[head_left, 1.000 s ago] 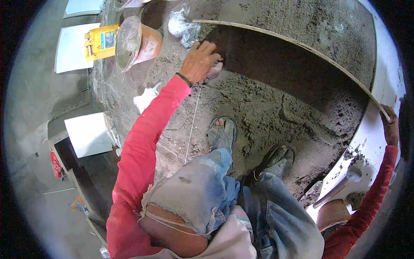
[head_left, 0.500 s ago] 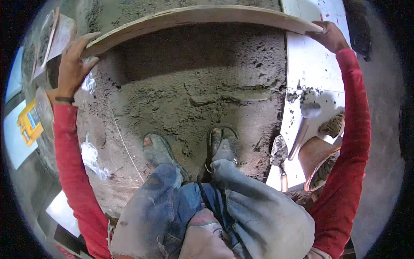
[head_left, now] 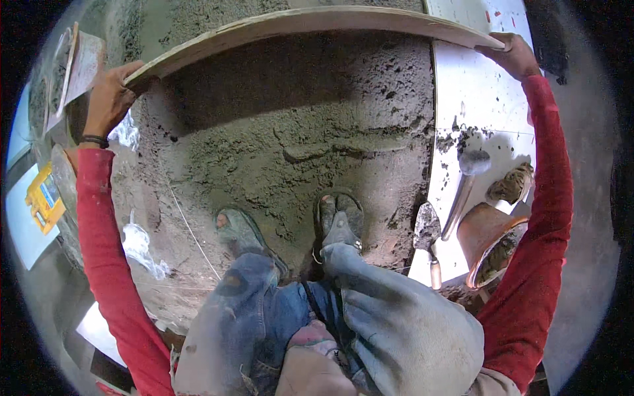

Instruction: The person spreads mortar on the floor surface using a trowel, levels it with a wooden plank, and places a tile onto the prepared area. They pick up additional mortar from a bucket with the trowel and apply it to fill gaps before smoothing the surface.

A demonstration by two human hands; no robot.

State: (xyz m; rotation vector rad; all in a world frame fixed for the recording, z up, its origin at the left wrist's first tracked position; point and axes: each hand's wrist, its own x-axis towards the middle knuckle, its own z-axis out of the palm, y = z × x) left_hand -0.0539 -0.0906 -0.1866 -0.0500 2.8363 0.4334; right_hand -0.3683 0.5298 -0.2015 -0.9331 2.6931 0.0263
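A long pale wooden board [head_left: 297, 23] spans the far side, standing on its edge over wet grey mortar [head_left: 264, 148]. The fisheye view bends it into an arc. My left hand [head_left: 111, 99] is closed around its left end, fingers over the top. At the other end, my right hand [head_left: 514, 58] grips the board's tip above white tiles [head_left: 475, 92]. The board casts a dark shadow on the mortar, which is rough, with a ridge across its middle. Both arms are stretched far forward.
On the tiles at right lie a pointed trowel [head_left: 428, 228], a mallet [head_left: 474, 163], a crumpled clump [head_left: 512, 183] and a tipped bucket [head_left: 485, 231]. My sandaled feet [head_left: 341, 214] stand in the mortar. A thin string [head_left: 191, 228], plastic scraps [head_left: 140, 245] and a yellow tool [head_left: 45, 201] are at left.
The board's right end has shifted slightly right along with my right hand. My left hand has moved slightly left, its thumb now tucked in against the board.
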